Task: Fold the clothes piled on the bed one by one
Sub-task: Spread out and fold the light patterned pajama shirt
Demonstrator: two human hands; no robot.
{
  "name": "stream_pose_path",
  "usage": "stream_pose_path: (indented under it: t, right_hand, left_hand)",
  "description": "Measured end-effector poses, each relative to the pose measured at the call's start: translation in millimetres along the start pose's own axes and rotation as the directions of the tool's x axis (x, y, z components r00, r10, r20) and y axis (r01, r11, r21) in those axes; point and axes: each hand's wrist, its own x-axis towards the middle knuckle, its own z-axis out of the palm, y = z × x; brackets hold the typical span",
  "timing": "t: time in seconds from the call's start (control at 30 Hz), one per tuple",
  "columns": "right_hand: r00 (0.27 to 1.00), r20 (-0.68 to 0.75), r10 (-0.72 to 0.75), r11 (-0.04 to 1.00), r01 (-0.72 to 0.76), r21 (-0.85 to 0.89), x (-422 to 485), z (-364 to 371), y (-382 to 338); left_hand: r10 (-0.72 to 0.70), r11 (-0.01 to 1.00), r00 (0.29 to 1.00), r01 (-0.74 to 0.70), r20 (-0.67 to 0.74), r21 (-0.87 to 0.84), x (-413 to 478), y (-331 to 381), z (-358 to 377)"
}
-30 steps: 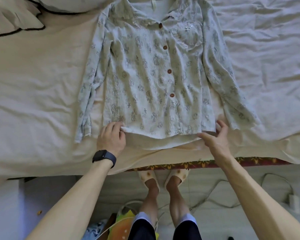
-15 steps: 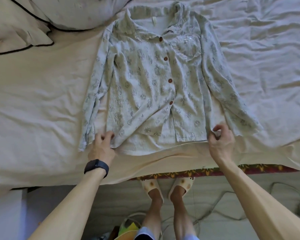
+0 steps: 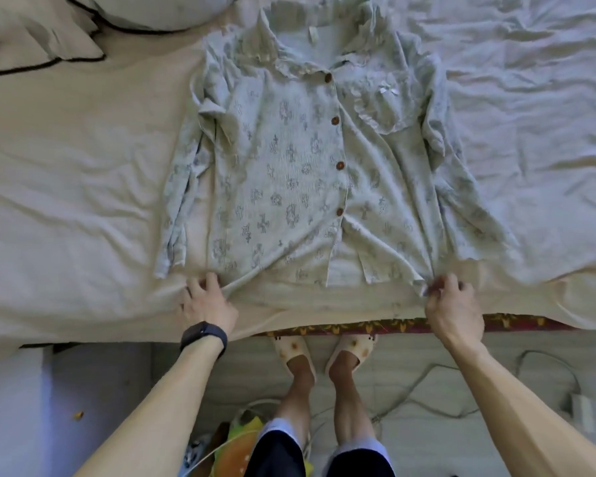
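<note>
Shirt (image 3: 289, 187), crinkled pale-green print, round brown buttons (image 3: 340, 165), flat on rumpled bed (image 3: 66, 208); I see left hand (image 3: 207, 304) and right hand (image 3: 453, 306) pinching hem corners.

Pinching the shirt's (image 3: 289, 166) near hem corners on the bed (image 3: 66, 201), left hand (image 3: 208, 304) at left, right hand (image 3: 452, 304) at right.

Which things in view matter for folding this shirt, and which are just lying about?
In the job:
- shirt, spread button-side up on the bed
- left hand and right hand, each pinching a bottom hem corner

Lying about:
- pillow
- crumpled sheet on the right
- floor cable and charger
- colourful bag by the feet
</note>
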Motion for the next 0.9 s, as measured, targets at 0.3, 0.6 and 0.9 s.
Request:
stream_pose_path:
  t: [0.3, 0.6, 0.9]
  right_hand:
    - [0.985, -0.150, -0.086, 0.992, 0.099, 0.081, -5, 5, 13]
    - [0.978, -0.115, -0.172, 0.969, 0.189, 0.159, 3, 2, 36]
    - [0.975, -0.135, -0.176, 0.949, 0.205, 0.240, 9, -1, 57]
  left_hand:
    - [0.780, 0.619, 0.617, -0.737, -0.102, 0.272, -52, 152, 15]
    - [0.941, 0.277, 0.331, -0.872, 0.071, 0.403, -33, 203, -2]
    - [0.986, 0.151, 0.167, -0.930, 0.018, 0.335, -53, 136, -16]
